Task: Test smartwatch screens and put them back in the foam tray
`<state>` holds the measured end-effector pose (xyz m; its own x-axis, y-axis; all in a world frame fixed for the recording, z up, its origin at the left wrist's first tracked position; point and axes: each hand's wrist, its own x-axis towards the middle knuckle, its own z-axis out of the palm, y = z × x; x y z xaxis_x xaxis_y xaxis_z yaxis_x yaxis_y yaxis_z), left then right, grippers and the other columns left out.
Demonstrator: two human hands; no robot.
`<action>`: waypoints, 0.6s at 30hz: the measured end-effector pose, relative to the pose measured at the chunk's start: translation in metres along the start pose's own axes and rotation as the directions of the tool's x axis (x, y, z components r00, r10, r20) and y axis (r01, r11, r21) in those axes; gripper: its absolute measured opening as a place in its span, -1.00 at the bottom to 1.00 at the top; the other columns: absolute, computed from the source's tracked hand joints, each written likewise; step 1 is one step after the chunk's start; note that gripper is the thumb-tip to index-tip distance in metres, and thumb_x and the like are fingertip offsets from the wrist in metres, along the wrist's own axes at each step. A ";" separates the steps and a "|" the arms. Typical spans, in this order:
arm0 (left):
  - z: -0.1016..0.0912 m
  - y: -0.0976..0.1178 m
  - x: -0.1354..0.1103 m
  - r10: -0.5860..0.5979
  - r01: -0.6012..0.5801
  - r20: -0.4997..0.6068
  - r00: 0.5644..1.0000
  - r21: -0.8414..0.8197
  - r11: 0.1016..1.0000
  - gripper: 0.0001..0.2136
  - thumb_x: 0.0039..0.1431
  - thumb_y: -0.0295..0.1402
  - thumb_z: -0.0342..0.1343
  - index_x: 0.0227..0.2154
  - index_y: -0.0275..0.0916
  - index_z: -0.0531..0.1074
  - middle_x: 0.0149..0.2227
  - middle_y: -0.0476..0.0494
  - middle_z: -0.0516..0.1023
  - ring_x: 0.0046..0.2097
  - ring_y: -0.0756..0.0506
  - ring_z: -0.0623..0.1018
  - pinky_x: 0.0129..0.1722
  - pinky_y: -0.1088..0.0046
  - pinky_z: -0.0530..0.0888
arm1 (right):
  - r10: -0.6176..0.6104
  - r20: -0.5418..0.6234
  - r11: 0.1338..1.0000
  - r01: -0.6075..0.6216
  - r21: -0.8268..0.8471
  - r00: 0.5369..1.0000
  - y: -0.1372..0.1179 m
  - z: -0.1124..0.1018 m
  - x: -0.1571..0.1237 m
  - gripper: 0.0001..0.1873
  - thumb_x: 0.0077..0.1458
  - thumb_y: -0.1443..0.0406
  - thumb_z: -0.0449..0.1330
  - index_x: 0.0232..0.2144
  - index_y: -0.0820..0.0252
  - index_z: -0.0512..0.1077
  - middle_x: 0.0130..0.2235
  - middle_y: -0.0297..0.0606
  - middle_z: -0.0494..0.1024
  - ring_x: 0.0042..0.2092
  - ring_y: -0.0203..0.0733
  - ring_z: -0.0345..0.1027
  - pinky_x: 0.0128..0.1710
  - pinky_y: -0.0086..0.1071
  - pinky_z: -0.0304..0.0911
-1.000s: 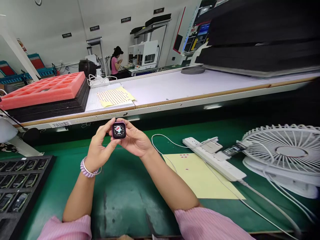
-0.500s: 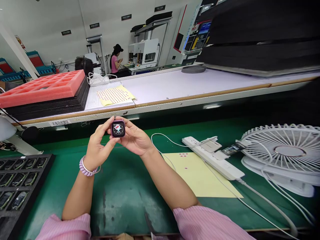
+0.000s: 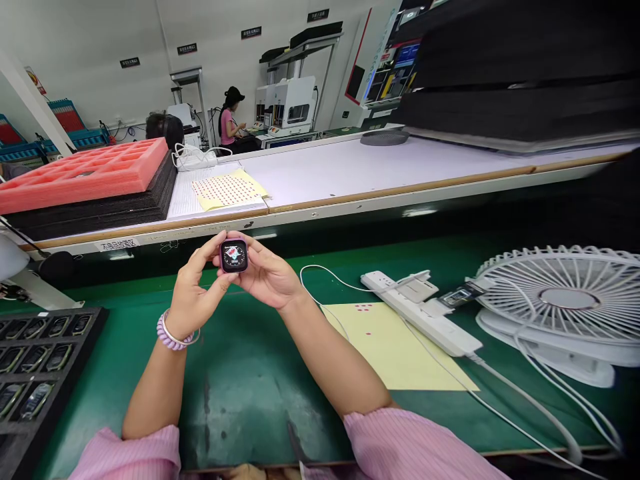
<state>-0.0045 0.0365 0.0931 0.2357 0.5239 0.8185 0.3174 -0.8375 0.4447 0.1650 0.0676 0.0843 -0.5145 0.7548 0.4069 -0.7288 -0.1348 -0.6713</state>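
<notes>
A small square smartwatch [image 3: 234, 256] with a purple case is held up above the green table, its lit screen turned toward me and showing a dial with a coloured picture. My left hand [image 3: 200, 287] grips its left side, thumb at the lower edge and fingers along the top. From the right, my right hand [image 3: 270, 273] holds the other side, palm partly turned up and fingers behind the case. No strap shows on the watch. The fingertips behind it are hidden.
A black foam tray [image 3: 55, 360] of watch bodies lies at left. To the right are a yellow sheet [image 3: 400, 353], a white power strip [image 3: 425, 320] with cables, and a white fan [image 3: 565, 300]. A shelf [image 3: 320, 170] behind carries a pink foam tray [image 3: 100, 177]. A co-worker [image 3: 230, 120] sits beyond.
Both hands keep the watch in nearly the same place. The whole view has shifted slightly. The seated co-worker's hands in the background are lower.
</notes>
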 end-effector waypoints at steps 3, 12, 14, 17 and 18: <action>0.000 -0.001 -0.001 -0.001 0.001 0.001 1.000 0.002 1.000 -0.41 0.36 -0.33 0.30 0.40 -0.05 0.31 0.27 -0.23 0.54 0.23 -0.13 0.60 0.25 0.40 0.55 | 0.014 -0.036 0.999 -0.015 -0.036 0.999 -0.001 0.000 0.000 -0.59 0.09 0.11 0.48 -0.02 0.00 0.60 -0.04 -0.28 0.69 -0.01 -0.10 0.63 0.04 -0.17 0.56; 0.006 -0.007 -0.003 -0.013 0.023 -0.062 0.998 0.175 0.984 -0.48 0.38 -0.32 0.25 0.35 -0.13 0.35 0.18 -0.28 0.59 0.09 -0.17 0.64 0.09 0.31 0.63 | -0.161 -0.187 0.927 0.083 -0.367 0.969 -0.002 0.013 -0.010 -0.57 0.20 0.09 0.41 0.07 0.05 0.57 0.02 -0.24 0.68 -0.07 -0.17 0.59 -0.02 -0.28 0.52; 0.007 -0.007 -0.002 -0.015 0.023 -0.054 0.998 0.145 0.989 -0.49 0.38 -0.30 0.25 0.34 -0.14 0.36 0.20 -0.29 0.58 0.10 -0.17 0.64 0.10 0.32 0.62 | -0.212 -0.196 0.911 0.120 -0.395 0.958 -0.001 0.014 -0.011 -0.61 0.19 0.10 0.41 0.04 0.05 0.58 0.00 -0.26 0.69 -0.09 -0.20 0.58 -0.06 -0.33 0.51; 0.004 -0.008 -0.001 -0.020 0.022 -0.046 0.999 0.048 0.999 -0.48 0.37 -0.29 0.28 0.34 -0.14 0.37 0.21 -0.29 0.58 0.13 -0.16 0.64 0.11 0.36 0.61 | -0.158 -0.205 0.945 0.088 -0.317 0.966 -0.003 0.012 -0.010 -0.64 0.19 0.07 0.42 -0.01 0.01 0.60 -0.03 -0.29 0.68 -0.11 -0.21 0.59 -0.09 -0.33 0.52; 0.003 -0.008 0.000 -0.025 0.025 -0.034 0.999 0.014 1.000 -0.47 0.36 -0.29 0.29 0.34 -0.14 0.37 0.20 -0.28 0.58 0.13 -0.16 0.64 0.12 0.36 0.61 | -0.111 -0.190 0.959 0.055 -0.277 0.976 -0.005 0.011 -0.010 -0.62 0.17 0.05 0.44 -0.01 0.00 0.60 -0.05 -0.30 0.68 -0.11 -0.20 0.59 -0.09 -0.32 0.53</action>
<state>-0.0047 0.0433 0.0884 0.1966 0.5388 0.8192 0.3363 -0.8219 0.4598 0.1687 0.0538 0.0899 -0.3352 0.8731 0.3539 -0.6025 0.0901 -0.7930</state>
